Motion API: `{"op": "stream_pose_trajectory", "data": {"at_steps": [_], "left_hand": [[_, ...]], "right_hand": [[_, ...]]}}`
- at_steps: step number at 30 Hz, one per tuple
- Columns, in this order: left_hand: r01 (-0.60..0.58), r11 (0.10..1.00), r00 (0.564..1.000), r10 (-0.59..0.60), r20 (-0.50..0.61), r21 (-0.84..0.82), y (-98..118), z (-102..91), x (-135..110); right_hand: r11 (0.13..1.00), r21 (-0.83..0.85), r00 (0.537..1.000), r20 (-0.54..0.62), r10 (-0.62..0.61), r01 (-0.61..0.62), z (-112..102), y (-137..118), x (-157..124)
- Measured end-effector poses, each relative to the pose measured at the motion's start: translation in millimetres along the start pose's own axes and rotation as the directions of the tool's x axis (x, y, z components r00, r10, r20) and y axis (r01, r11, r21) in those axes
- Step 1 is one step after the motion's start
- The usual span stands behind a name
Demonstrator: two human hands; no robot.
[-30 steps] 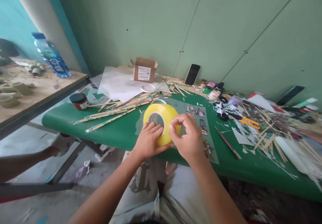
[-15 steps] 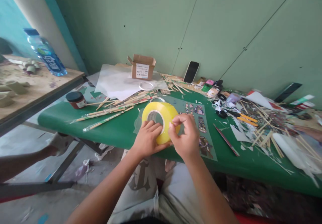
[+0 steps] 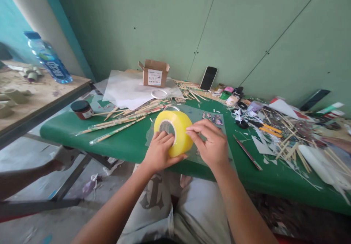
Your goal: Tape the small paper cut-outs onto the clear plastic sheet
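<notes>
Since a moment before, the right hand (image 3: pixel 210 141) is shifted slightly rightward, fingertips brought together at the edge of the yellow tape roll (image 3: pixel 182 130); whether anything is pinched cannot be told. Over the green table (image 3: pixel 64 134), the roll is held by the left hand (image 3: pixel 159 152), fingers curled into its hole.

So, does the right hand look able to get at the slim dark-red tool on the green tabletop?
Probably yes: the tool lies near the right hand, with only a flat translucent sheet and green tabletop between. That hand is at the yellow ring-shaped tape roll, though.
</notes>
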State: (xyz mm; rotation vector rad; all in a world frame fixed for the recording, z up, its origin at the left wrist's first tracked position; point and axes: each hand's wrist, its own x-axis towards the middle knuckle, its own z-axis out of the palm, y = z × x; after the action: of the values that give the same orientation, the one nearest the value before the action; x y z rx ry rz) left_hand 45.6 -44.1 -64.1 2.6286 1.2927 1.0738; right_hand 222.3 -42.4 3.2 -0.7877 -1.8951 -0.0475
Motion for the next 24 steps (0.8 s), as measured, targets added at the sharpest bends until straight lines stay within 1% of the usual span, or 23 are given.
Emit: {"op": "stream_pose_trajectory", "data": {"at_steps": [2, 5, 8, 10, 12, 14, 16, 21, 24], "left_hand": [[-0.008, 1.000, 1.000, 0.008, -0.020, -0.008, -0.7, -0.3, -0.4], [-0.023, 1.000, 0.999, 0.022, -0.046, -0.018, -1.3, -0.8, -1.0], [-0.032, 0.999, 0.998, 0.031, -0.053, -0.012, -1.5, -1.4, -1.1], [-0.036, 0.999, 0.998, 0.035, -0.050, -0.010, -1.6, -2.0, -0.9], [-0.033, 0.999, 0.998, 0.032, -0.049, -0.014, -1.8, -2.5, -0.6], [-0.016, 1.000, 0.999, 0.015, -0.047, -0.021, -1.9, -2.7, -0.3], [-0.001, 1.000, 0.999, 0.000, -0.045, -0.028, -1.8, -2.7, -0.2], [-0.015, 1.000, 0.999, 0.014, -0.048, -0.012, -1.3, -1.4, 0.4], [-0.028, 1.000, 0.998, 0.028, -0.059, 0.006, -1.4, -0.7, 0.8]], "right_hand": [[0.997, -0.045, 0.997, 0.048, -0.063, 0.065, -0.5, 0.1, 6.5], [0.979, -0.122, 0.977, 0.159, -0.143, 0.163, -1.2, -0.3, 15.9], [0.970, -0.114, 0.954, 0.236, -0.183, 0.215, -2.4, 1.0, 21.8], [0.981, -0.058, 0.954, 0.250, -0.165, 0.185, -3.4, 2.0, 22.4], [0.994, 0.021, 0.965, 0.239, -0.110, 0.108, -4.5, 2.2, 20.7], [0.996, 0.084, 0.978, 0.203, -0.043, 0.027, -5.2, 1.7, 17.8], [0.993, 0.114, 0.986, 0.164, 0.004, -0.023, -4.9, 1.1, 14.8], [0.988, 0.140, 0.991, 0.129, 0.046, -0.064, -1.0, 0.2, 11.7], [0.994, 0.092, 0.991, 0.125, 0.044, -0.056, -0.5, -3.3, 14.4]]}}
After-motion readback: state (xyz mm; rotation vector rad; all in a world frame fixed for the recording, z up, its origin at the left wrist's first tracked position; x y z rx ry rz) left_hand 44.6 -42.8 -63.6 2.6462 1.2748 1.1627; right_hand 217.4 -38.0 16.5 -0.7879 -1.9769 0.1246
